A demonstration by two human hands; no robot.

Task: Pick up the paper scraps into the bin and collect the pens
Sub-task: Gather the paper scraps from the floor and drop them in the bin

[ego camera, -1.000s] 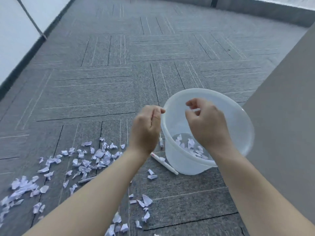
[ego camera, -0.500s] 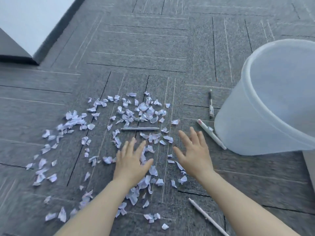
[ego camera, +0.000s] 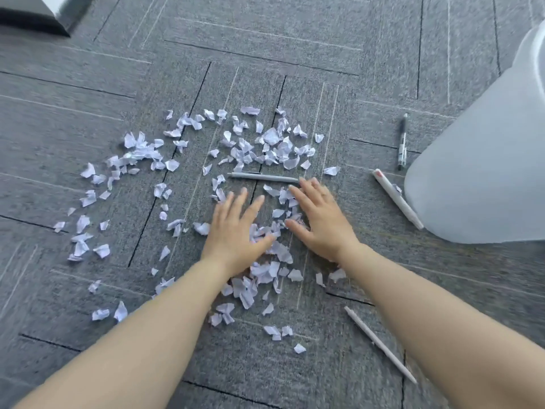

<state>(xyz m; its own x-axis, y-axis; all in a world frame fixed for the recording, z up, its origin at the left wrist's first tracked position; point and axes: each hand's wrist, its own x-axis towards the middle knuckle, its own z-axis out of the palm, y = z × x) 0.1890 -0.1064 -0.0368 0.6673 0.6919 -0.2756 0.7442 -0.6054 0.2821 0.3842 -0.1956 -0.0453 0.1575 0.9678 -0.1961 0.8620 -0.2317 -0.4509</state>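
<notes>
We see torn white paper scraps point(ego camera: 267, 149) strewn over the grey carpet tiles point(ego camera: 265, 48), thickest in a patch ahead of the hands and thinning out leftward. Our left hand point(ego camera: 236, 231) and right hand point(ego camera: 320, 221) lie flat and spread, palms down, on the scraps, grasping nothing, with a small heap of scraps between them. A grey pen point(ego camera: 263, 177) lies crosswise just beyond the fingertips, its right end touching the right hand's fingers. A white pen point(ego camera: 396, 197) rests beside the translucent plastic bin point(ego camera: 483, 172) at the right edge, a black-and-clear pen point(ego camera: 402, 142) lies just past it, and another white pen point(ego camera: 380, 343) lies close by the right forearm.
</notes>
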